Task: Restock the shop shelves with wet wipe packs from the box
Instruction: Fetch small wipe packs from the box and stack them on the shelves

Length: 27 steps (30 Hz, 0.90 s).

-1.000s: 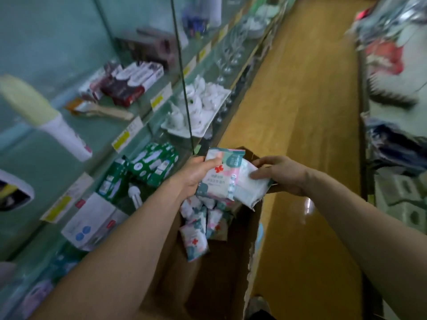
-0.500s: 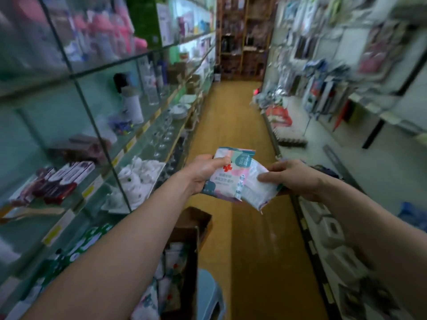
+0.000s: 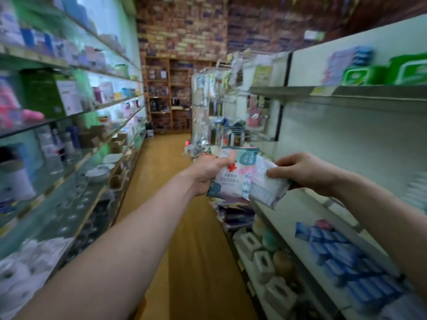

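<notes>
Shop aisle ahead, both hands closed on wet wipe packs, left hand (image 3: pixel 208 173) gripping one pack (image 3: pixel 232 175), right hand (image 3: pixel 302 173) another (image 3: pixel 265 188), beside the right-hand shelf (image 3: pixel 307 211), none placed yet.

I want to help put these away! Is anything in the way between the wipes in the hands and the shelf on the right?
Nothing visible. Both the left hand and right hand hold the wipes right beside the shelf, and the stretch next to them looks bare. Blue packs lie nearer the camera on that shelf.
</notes>
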{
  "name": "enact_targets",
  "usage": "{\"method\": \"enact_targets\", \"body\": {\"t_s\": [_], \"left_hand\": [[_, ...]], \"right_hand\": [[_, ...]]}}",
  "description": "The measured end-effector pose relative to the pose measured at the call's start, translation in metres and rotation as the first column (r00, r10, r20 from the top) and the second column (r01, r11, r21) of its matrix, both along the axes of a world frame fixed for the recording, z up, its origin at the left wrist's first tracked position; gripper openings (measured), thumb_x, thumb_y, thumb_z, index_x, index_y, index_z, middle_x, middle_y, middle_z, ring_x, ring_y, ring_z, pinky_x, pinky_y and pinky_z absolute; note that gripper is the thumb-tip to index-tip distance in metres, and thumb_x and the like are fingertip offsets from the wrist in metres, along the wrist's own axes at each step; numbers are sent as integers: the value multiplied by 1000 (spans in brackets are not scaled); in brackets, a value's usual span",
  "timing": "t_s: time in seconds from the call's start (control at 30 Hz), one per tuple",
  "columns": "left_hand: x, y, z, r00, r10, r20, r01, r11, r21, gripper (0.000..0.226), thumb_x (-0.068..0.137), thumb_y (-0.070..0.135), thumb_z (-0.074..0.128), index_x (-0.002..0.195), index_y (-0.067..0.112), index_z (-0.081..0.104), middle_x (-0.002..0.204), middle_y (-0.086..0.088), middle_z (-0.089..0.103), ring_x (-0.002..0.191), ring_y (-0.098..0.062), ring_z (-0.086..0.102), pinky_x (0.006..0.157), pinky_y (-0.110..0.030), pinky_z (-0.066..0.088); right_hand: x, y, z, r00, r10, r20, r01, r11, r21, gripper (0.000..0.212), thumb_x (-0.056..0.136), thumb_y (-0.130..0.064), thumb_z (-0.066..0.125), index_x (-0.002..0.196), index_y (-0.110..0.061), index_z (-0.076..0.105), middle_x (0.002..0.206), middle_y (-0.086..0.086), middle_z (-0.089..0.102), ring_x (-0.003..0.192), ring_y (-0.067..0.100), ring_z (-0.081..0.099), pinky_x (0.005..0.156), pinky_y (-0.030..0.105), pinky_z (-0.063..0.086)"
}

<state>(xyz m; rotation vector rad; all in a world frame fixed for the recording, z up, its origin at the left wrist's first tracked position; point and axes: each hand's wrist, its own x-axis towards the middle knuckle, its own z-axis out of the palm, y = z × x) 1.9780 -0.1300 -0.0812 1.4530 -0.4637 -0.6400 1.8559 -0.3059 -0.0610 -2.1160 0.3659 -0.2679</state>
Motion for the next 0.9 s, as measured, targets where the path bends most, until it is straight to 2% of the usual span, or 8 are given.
{"method": "enact_targets", "body": {"t_s": [0.07, 0.2, 0.27, 0.33, 0.43, 0.57, 0.67, 0.9], "left_hand": [[-9, -29, 16, 999, -48, 6, 48, 999, -11, 24, 94, 21, 60, 106, 0, 61, 89, -15, 70, 68, -24, 70, 54, -39, 60], [-26, -83, 41, 989, -147, 29, 148, 989, -27, 37, 94, 21, 60, 121, -5, 57, 109, -22, 67, 95, -37, 67, 62, -49, 59], [-35, -106, 51, 983, -183, 30, 184, 982, -38, 34, 94, 20, 59, 120, -2, 57, 116, -23, 64, 103, -39, 64, 67, -52, 57], [-40, -127, 60, 974, -223, 34, 225, 973, -49, 31, 94, 20, 60, 118, 1, 58, 116, -22, 66, 102, -39, 66, 69, -51, 57], [-47, -155, 74, 958, -280, 64, 283, 958, -53, 23, 94, 20, 59, 108, 1, 60, 102, -19, 70, 85, -33, 69, 68, -48, 58], [-54, -185, 88, 935, -350, 60, 354, 932, -77, 33, 95, 19, 58, 121, 0, 57, 112, -21, 67, 95, -37, 67, 74, -56, 56], [-53, -202, 95, 915, -400, 47, 403, 911, -88, 37, 95, 18, 57, 126, -1, 54, 120, -24, 64, 108, -42, 63, 87, -64, 49], [-39, -248, 116, 859, -501, 106, 511, 853, -103, 27, 95, 18, 58, 117, 2, 58, 119, -22, 66, 109, -38, 64, 78, -55, 55]], "right_hand": [[-18, -22, 16, 998, -51, 38, 51, 999, -13, 8, 85, -12, 70, 90, -5, 71, 80, 7, 67, 63, 12, 62, 55, 19, 54], [-52, -62, 42, 986, -136, 95, 141, 989, -47, 8, 84, -12, 70, 91, -8, 72, 90, 13, 71, 75, 17, 64, 76, 32, 58], [-66, -79, 53, 978, -175, 115, 183, 981, -64, 9, 84, -12, 71, 91, -7, 73, 90, 13, 71, 72, 16, 64, 68, 26, 58], [-80, -92, 64, 964, -227, 141, 238, 969, -68, 7, 83, -13, 71, 89, -9, 73, 88, 11, 71, 69, 15, 64, 63, 24, 57], [-98, -108, 79, 942, -289, 169, 306, 949, -80, 11, 83, -14, 72, 92, -7, 73, 89, 12, 72, 70, 16, 65, 66, 26, 58], [-115, -120, 95, 916, -357, 185, 380, 919, -109, 17, 83, -15, 72, 97, -5, 72, 89, 11, 72, 70, 15, 66, 64, 25, 58], [-120, -126, 104, 899, -399, 180, 423, 897, -125, 17, 84, -15, 72, 97, -5, 71, 88, 10, 71, 67, 14, 65, 57, 20, 54], [-121, -141, 126, 838, -500, 217, 534, 833, -145, 18, 84, -15, 72, 99, -6, 71, 87, 8, 72, 65, 11, 67, 53, 18, 52]]}}
